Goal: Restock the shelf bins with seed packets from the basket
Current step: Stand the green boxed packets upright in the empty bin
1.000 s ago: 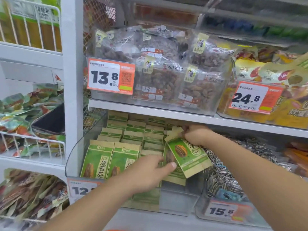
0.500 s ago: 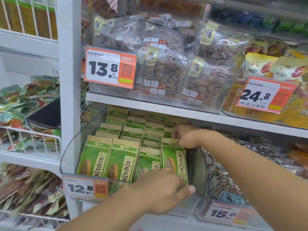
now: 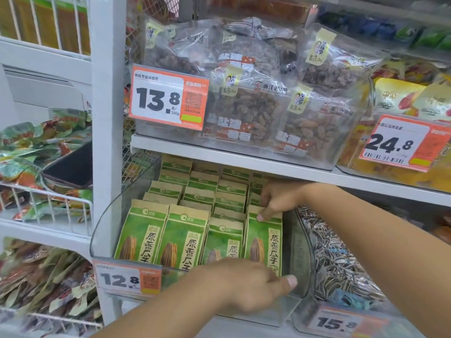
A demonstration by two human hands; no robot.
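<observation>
A clear plastic shelf bin [image 3: 105, 230] on the lower shelf holds several rows of green and tan seed packets [image 3: 144, 232], all upright. The front right seed packet [image 3: 264, 242] stands beside the bin's right wall. My right hand [image 3: 277, 200] reaches in from the right and its fingers pinch the top edge of that packet. My left hand [image 3: 251, 282] is at the bin's front rim, fingers curled against the lower front of the same packet. The basket is not in view.
An orange price tag 12.8 [image 3: 127, 280] hangs on the bin's front. To the right is a bin of striped seed bags [image 3: 339, 259] tagged 15.8. The shelf above [image 3: 244, 164] carries clear nut bags, close over my right hand. Wire racks [image 3: 48, 206] of snacks stand at left.
The loose packet, tilted in my hands a second ago, now stands upright at the front right of the bin. My left hand has dropped to the bin's front rim.
</observation>
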